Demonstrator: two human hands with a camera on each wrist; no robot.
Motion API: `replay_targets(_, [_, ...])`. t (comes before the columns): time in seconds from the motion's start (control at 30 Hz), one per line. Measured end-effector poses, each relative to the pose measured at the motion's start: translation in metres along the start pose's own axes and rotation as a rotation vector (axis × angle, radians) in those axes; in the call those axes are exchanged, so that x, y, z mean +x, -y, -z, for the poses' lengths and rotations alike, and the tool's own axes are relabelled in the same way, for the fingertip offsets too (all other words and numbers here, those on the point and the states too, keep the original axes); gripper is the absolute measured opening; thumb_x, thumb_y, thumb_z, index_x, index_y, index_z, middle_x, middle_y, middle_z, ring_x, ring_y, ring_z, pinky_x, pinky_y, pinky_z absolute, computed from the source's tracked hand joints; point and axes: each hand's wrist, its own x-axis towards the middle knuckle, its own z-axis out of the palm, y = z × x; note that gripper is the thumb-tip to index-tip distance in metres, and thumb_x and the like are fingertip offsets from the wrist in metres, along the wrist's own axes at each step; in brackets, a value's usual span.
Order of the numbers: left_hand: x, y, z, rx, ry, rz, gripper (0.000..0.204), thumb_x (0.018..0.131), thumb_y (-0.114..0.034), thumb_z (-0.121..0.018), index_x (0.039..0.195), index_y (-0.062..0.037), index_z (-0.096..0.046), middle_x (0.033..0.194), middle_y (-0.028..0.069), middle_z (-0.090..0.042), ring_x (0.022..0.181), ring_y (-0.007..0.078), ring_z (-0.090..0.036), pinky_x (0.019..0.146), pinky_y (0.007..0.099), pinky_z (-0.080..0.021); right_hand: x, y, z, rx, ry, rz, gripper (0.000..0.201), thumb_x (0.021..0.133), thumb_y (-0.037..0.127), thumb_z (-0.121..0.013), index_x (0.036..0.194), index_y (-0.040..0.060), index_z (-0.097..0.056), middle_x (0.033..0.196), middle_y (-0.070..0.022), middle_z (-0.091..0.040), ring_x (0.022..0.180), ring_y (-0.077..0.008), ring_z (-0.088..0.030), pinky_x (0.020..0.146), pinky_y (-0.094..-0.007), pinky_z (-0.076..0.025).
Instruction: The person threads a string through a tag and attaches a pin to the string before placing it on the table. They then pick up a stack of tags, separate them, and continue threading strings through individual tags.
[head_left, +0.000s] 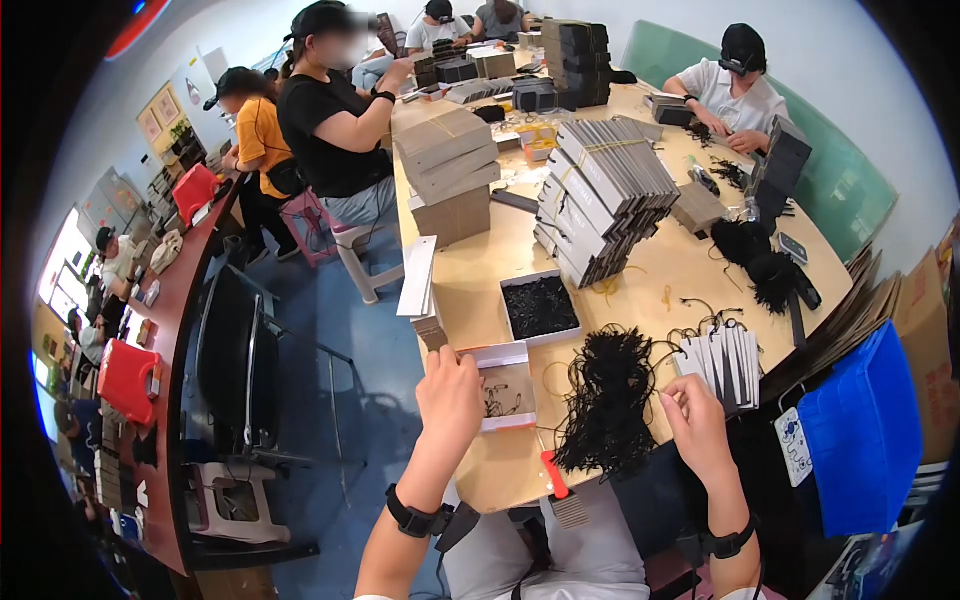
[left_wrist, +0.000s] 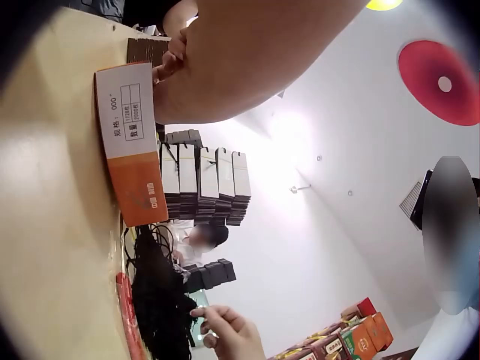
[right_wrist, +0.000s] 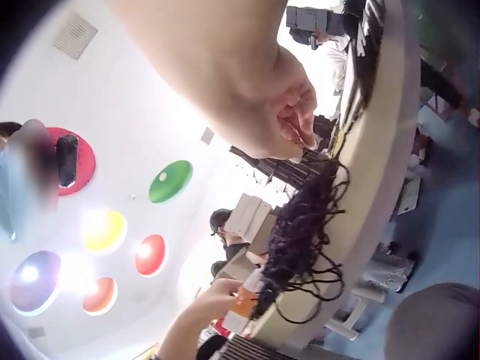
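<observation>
My left hand [head_left: 449, 392] grips the left rim of a small white and orange box [head_left: 515, 358], which holds loose safety pins [head_left: 502, 400]. In the left wrist view the printed end of this box [left_wrist: 127, 142] faces the camera. My right hand [head_left: 695, 415] is held to the right of a pile of black cords [head_left: 607, 400], thumb and index fingertips together on a small thin item; what it is cannot be made out. The right wrist view shows that hand [right_wrist: 292, 105] just above the cord pile [right_wrist: 300, 232].
A box of small black pieces [head_left: 540, 306] stands behind the pin box. Banded grey card stacks [head_left: 600, 195] rise behind it, and white tags [head_left: 720, 360] lie at the right. A red-handled tool [head_left: 554, 473] is at the front edge. Several people sit or stand around the tables.
</observation>
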Motion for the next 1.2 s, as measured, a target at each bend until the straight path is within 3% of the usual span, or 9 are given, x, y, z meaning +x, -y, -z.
replay_targets(0.07, [0.001, 0.002, -0.005, -0.006, -0.005, -0.007, 0.016, 0.076, -0.014, -0.069, 0.079, -0.0021, -0.061, 0.092, 0.0110, -0.054, 0.090, 0.0277, -0.054, 0.068, 0.0383, -0.051, 0.004, 0.004, 0.001, 0.534, 0.097, -0.156, 0.006, 0.083, 0.005, -0.062, 0.086, 0.0044, -0.057, 0.110, -0.0092, -0.065, 0.080, -0.0109, -0.057, 0.063, -0.0235, -0.044])
replay_targets(0.1, [0.001, 0.003, -0.004, -0.002, -0.009, -0.009, 0.014, 0.077, -0.015, -0.068, 0.078, -0.0034, -0.060, 0.090, 0.0101, -0.053, 0.089, 0.0278, -0.054, 0.069, 0.0399, -0.050, 0.007, 0.007, 0.002, 0.528, 0.092, -0.152, 0.006, 0.083, 0.005, -0.062, 0.086, 0.0044, -0.057, 0.110, -0.0092, -0.065, 0.080, -0.0109, -0.057, 0.063, -0.0235, -0.044])
replay_targets(0.17, [0.001, 0.003, -0.003, -0.021, 0.002, -0.012, 0.015, 0.077, -0.015, -0.068, 0.079, -0.0029, -0.059, 0.090, 0.0105, -0.053, 0.089, 0.0281, -0.054, 0.069, 0.0402, -0.050, 0.014, 0.016, 0.002, 0.503, -0.065, 0.158, 0.004, 0.083, 0.005, -0.061, 0.084, 0.0049, -0.057, 0.103, -0.0078, -0.067, 0.077, -0.0093, -0.056, 0.063, -0.0221, -0.043])
replay_targets(0.3, [0.000, 0.004, -0.006, -0.037, 0.025, -0.025, 0.016, 0.078, -0.014, -0.067, 0.082, -0.0012, -0.058, 0.091, 0.0115, -0.053, 0.090, 0.0289, -0.054, 0.070, 0.0411, -0.050, 0.014, 0.019, -0.003, 0.977, 0.020, 0.098, 0.007, 0.084, 0.004, -0.059, 0.087, 0.0049, -0.053, 0.096, -0.0126, -0.067, 0.074, -0.0058, -0.054, 0.063, -0.0215, -0.042])
replay_targets(0.53, [-0.004, -0.011, 0.009, -0.053, -0.033, -0.046, 0.011, 0.082, -0.009, -0.061, 0.086, 0.0000, -0.055, 0.091, 0.0138, -0.056, 0.090, 0.0319, -0.056, 0.069, 0.0408, -0.050, 0.004, 0.032, -0.015, 0.998, 0.208, -0.090, 0.012, 0.091, 0.011, -0.062, 0.094, 0.0006, -0.057, 0.078, -0.0056, -0.062, 0.061, -0.0066, -0.054, 0.055, -0.0193, -0.045])
replay_targets(0.7, [-0.046, -0.038, 0.051, -0.945, 0.019, 0.080, 0.004, 0.089, 0.002, -0.053, 0.091, 0.0028, -0.050, 0.082, 0.0118, -0.060, 0.074, 0.0248, -0.061, 0.065, 0.0330, -0.048, -0.018, 0.058, -0.017, 1.092, 0.242, -0.001, 0.010, 0.090, 0.004, -0.062, 0.097, -0.0032, -0.059, 0.083, -0.0077, -0.063, 0.069, -0.0110, -0.060, 0.065, -0.0226, -0.051])
replay_targets(0.8, [-0.086, -0.057, 0.059, -1.133, 0.064, 0.113, 0.002, 0.090, 0.002, -0.056, 0.092, 0.0026, -0.055, 0.081, 0.0057, -0.062, 0.072, 0.0107, -0.059, 0.065, 0.0239, -0.049, -0.033, 0.066, -0.018, 1.061, 0.257, 0.007, 0.012, 0.088, -0.001, -0.062, 0.099, -0.0041, -0.058, 0.086, -0.0083, -0.063, 0.072, -0.0119, -0.061, 0.068, -0.0238, -0.052])
replay_targets(0.9, [-0.115, -0.069, 0.055, -1.230, 0.046, 0.164, 0.006, 0.090, 0.002, -0.056, 0.096, 0.0035, -0.058, 0.085, 0.0056, -0.064, 0.079, 0.0109, -0.062, 0.071, 0.0240, -0.051, -0.050, 0.071, -0.022, 1.090, 0.289, -0.015, 0.013, 0.087, -0.003, -0.063, 0.099, -0.0044, -0.058, 0.087, -0.0083, -0.062, 0.074, -0.0114, -0.061, 0.069, -0.0239, -0.052])
replay_targets(1.2, [-0.164, -0.089, 0.041, -1.461, 0.107, 0.288, 0.021, 0.089, 0.000, -0.061, 0.107, 0.0046, -0.053, 0.094, 0.0095, -0.065, 0.086, 0.0124, -0.064, 0.076, 0.0246, -0.053, -0.101, 0.078, -0.045, 0.686, -0.084, 0.278, 0.019, 0.080, -0.007, -0.068, 0.096, -0.0010, -0.061, 0.086, -0.0114, -0.063, 0.075, -0.0179, -0.064, 0.065, -0.0268, -0.053])
